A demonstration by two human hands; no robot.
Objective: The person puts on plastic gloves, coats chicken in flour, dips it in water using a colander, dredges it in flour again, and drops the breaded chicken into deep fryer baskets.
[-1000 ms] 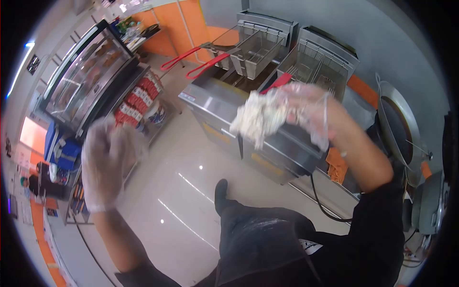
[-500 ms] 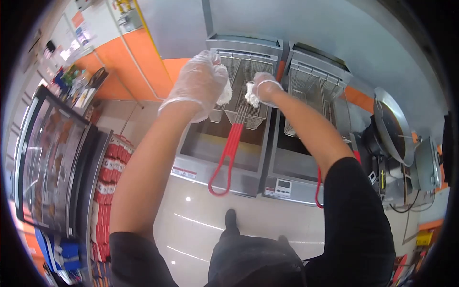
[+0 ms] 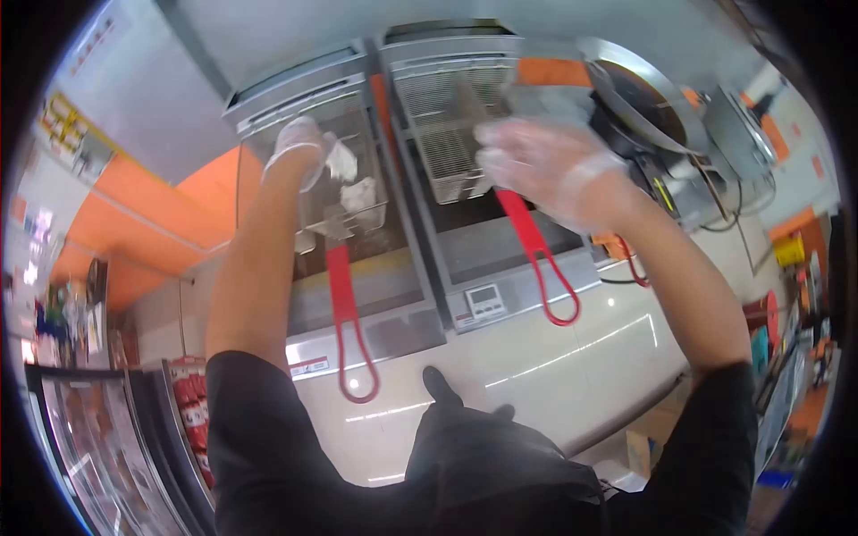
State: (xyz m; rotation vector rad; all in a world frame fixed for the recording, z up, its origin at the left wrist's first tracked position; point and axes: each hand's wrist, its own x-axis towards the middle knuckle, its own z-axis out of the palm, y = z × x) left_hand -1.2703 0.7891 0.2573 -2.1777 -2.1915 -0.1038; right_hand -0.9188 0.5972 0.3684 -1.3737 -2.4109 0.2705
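My left hand (image 3: pixel 300 146), in a clear plastic glove, is over the left fryer basket (image 3: pixel 380 214). Its curled fingers touch a white, flour-coated piece of food (image 3: pixel 341 163) and seem to hold it; the fingertips are partly hidden. A second coated piece (image 3: pixel 358 195) lies in that basket, close to its front. My right hand (image 3: pixel 547 170), gloved too and blurred, is above the front of the right fryer basket (image 3: pixel 440 134). Its fingers are stretched out and nothing shows in them. Below it juts a red basket handle (image 3: pixel 529 237); another red handle (image 3: pixel 344 313) belongs to the left basket.
Two steel fryers stand side by side, the right one with a small control panel (image 3: pixel 485 301). A large wok (image 3: pixel 639 94) sits at the right. A glass display case (image 3: pixel 85 438) and red-and-white packs (image 3: pixel 192 411) are at lower left. My feet are on the tiled floor (image 3: pixel 527 357).
The view has swung right. My right hand has let go of its coated piece and moved from the left basket to the right one. My left hand is lower over the left basket.
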